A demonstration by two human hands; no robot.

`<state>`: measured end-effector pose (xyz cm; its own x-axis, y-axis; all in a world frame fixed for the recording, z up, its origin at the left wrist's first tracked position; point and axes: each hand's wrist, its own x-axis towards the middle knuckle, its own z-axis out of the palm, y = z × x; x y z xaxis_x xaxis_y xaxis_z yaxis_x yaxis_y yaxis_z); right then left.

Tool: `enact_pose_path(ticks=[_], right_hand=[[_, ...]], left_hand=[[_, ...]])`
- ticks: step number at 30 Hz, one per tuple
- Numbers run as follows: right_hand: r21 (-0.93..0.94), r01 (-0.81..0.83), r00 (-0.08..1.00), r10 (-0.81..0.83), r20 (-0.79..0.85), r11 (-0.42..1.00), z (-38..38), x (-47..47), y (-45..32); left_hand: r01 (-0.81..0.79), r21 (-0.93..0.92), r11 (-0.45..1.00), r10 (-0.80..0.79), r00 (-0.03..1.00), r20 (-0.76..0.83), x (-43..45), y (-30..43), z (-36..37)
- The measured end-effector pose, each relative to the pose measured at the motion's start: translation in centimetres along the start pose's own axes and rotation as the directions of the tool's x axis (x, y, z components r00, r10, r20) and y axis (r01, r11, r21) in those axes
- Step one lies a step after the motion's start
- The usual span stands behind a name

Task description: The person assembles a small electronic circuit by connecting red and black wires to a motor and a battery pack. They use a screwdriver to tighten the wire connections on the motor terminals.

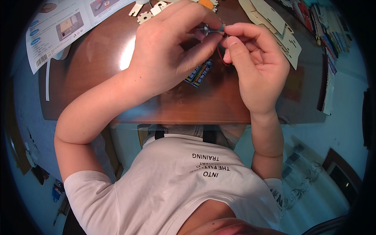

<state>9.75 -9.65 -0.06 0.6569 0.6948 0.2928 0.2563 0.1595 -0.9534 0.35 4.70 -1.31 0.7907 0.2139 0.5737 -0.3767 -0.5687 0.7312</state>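
My left hand [167,47] pinches a small metal electric motor [206,30] between thumb and fingers, its thin shaft pointing left. At the motor's right end, the thumb and fingertips of my right hand [260,63] pinch a thin red wire [220,55]. The wire curves down below the fingertips. The fingers cover the place where wire and motor come together, so I cannot tell whether they are joined. Just under my left hand, dark blue batteries [200,74] in wrapping lie on the brown tabletop [182,108], partly hidden by that hand.
A printed instruction sheet [61,32] spreads over the upper left, above a white strip [48,80]. Beyond my left hand lie a wooden gear [144,18] and an orange disc [206,4]. Cut plywood sheets [289,44] lie at the upper right, near stacked books [327,26].
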Motion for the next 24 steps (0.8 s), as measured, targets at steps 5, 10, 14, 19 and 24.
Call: enact_pose_path(ticks=[5, 10, 14, 19, 24], right_hand=[[0.0, 0.009, 1.0, -0.009, 0.001, 1.0, -0.1, 0.0, 0.2], [0.04, -0.007, 1.0, 0.006, 0.005, 0.999, -0.1, 0.0, 0.1], [0.155, -0.115, 0.993, 0.115, 0.005, 0.981, -0.1, 0.0, -0.6], [0.197, -0.255, 0.967, 0.25, 0.049, 0.947, -0.8, 0.3, -0.7], [0.253, -0.345, 0.938, 0.337, 0.077, 0.904, -1.0, 0.5, -0.6]], left_hand=[[0.009, -0.025, 1.0, -0.009, 1.0, -0.012, -0.1, 0.0, 0.1], [0.014, -0.044, 0.999, -0.015, 1.0, -0.021, -0.1, -0.1, 0.0], [0.007, -0.02, 1.0, -0.007, 1.0, -0.024, -0.1, -0.1, -0.1], [-0.018, -0.016, 1.0, 0.018, 0.999, -0.034, 0.1, 0.0, -0.2], [-0.043, 0.012, 0.999, 0.043, 0.998, -0.038, 0.1, 0.0, -0.1]])
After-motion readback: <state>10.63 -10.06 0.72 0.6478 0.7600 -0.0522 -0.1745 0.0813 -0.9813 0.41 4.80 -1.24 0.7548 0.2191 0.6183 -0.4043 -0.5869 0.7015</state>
